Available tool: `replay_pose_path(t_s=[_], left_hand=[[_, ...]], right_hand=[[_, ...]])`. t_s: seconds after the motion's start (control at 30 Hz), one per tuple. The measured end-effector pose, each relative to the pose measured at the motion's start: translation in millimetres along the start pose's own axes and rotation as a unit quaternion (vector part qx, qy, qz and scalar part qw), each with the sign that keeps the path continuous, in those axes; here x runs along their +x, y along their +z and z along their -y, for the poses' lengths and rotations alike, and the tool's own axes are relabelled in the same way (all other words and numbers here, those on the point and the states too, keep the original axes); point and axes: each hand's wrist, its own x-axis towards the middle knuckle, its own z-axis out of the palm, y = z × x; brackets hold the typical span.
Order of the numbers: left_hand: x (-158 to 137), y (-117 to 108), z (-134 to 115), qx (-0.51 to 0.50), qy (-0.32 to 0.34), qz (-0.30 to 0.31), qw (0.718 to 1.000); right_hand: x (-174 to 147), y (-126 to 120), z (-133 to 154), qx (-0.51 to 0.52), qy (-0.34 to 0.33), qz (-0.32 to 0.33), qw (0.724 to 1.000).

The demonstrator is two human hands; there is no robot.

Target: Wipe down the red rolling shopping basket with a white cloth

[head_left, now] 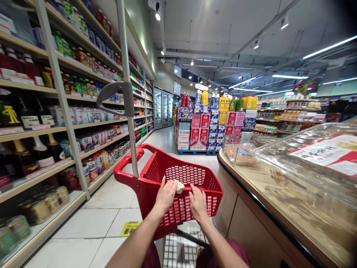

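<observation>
A red plastic shopping cart basket (pixel 150 175) with perforated walls stands in front of me, its side towards me. My left hand (pixel 166 193) rests at the near rim, its fingers closed on a small crumpled off-white cloth (pixel 180 186). Just to the right, my right hand (pixel 198 203) grips the same rim, fingers curled over it and thumb side facing inward. From the cart's left part rises a metal pole (pixel 124 48) bearing a grey loop handle (pixel 115 98). The red push handle (pixel 125 158) is at the left end.
Shelves of bottles and cans (pixel 97 119) line the left side. A glass-topped counter (pixel 279 186) with a dark edge stands close on the right. Ahead is a pallet of stacked drink cartons (pixel 199 130). A yellow sticker (pixel 130 228) lies on the tiled floor.
</observation>
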Motion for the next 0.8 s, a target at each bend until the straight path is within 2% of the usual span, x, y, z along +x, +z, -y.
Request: replay_pose_path(t_s=[0.07,0.17,0.23,0.33,0.47,0.57,0.7,0.8], left_hand=[[-3.9,-3.8,8.4,0.002,-0.012,-0.006,1.0],[-19.5,-19.4,39.9,0.013,-0.044,-0.023,0.999],[-24.9,-26.2,50.6,0.022,-0.072,-0.038,0.996],[-17.4,-20.5,32.8,0.025,-0.08,-0.03,0.996],[0.3,-6.6,-4.5,-0.008,-0.035,-0.002,0.999],[-3.9,-10.4,4.9,-0.012,-0.033,-0.009,0.999],[-20.1,-20.5,32.7,0.017,-0.077,-0.03,0.996],[-18.3,-12.5,17.8,0.017,-0.056,-0.018,0.998]], right_hand=[[3.0,-9.5,-6.0,-0.003,0.017,-0.003,1.0],[5.1,-18.7,-12.0,0.002,0.043,-0.017,0.999],[4.1,-19.6,-12.0,0.013,0.04,-0.016,0.999],[2.0,-18.0,-9.3,0.026,0.034,-0.005,0.999],[3.3,-21.2,-9.1,0.024,0.041,0.013,0.999],[5.1,-25.2,-9.5,0.024,0.033,0.018,0.999],[-0.9,-23.8,-7.1,0.016,0.012,-0.026,0.999],[-8.6,-21.0,-2.9,0.005,-0.011,-0.051,0.999]])
